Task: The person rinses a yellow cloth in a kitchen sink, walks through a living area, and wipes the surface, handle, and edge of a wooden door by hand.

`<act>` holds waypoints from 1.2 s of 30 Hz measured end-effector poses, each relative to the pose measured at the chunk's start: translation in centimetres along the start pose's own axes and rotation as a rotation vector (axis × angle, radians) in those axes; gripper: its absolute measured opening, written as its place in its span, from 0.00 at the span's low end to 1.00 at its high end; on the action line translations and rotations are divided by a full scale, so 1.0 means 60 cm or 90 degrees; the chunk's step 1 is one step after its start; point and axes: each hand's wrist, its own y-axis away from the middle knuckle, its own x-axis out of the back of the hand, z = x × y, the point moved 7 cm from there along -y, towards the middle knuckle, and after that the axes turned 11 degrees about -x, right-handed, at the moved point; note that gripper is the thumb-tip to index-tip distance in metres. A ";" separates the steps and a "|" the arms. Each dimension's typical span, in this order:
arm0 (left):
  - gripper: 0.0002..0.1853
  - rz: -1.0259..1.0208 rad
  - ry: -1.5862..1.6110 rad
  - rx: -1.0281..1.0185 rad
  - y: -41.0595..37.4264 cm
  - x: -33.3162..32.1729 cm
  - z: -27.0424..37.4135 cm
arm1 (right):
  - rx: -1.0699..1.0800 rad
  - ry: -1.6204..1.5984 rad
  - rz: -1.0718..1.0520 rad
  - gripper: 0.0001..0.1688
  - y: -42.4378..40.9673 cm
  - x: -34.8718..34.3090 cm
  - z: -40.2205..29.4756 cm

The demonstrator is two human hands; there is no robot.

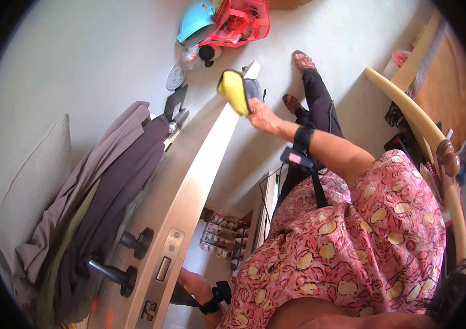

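My right hand (263, 117) grips a yellow-and-grey cloth (233, 92) with dark edging. The cloth lies over the narrow edge of a pale wooden door (206, 172), towards its far end. Lower down, my left hand (196, 286) is at the other side of the same door, beside a dark bar that looks like a handle. The door edge hides its fingers, so its grip cannot be made out. A metal lock plate (165, 267) is set in the edge. On the near face are a black lever handle (113, 273) and a black knob (138, 242).
Garments (105, 218) hang over the door's left side, near a pale cushion (35, 197). A red bag (243, 24), a light-blue container (196, 22) and a mug (209, 53) stand at the top. A curved wooden armrest (417, 111) rises at right; a shoe rack (220, 236) shows beyond the door.
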 end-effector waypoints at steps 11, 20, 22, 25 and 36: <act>0.10 -0.024 -0.025 -0.008 0.010 -0.017 -0.006 | 0.124 0.067 0.003 0.08 0.056 -0.012 -0.052; 0.11 0.323 0.125 0.112 -0.053 0.063 -0.005 | 0.077 0.478 -0.060 0.08 -0.051 -0.029 0.029; 0.11 0.290 0.081 0.117 -0.051 0.057 -0.010 | 0.095 0.368 -0.039 0.08 -0.023 -0.034 0.022; 0.09 0.285 0.148 0.128 -0.049 0.056 -0.005 | 0.036 0.093 0.010 0.09 0.023 -0.029 0.006; 0.24 -0.195 0.006 0.261 -0.028 0.007 -0.028 | -0.153 0.085 -0.080 0.14 -0.036 -0.010 0.001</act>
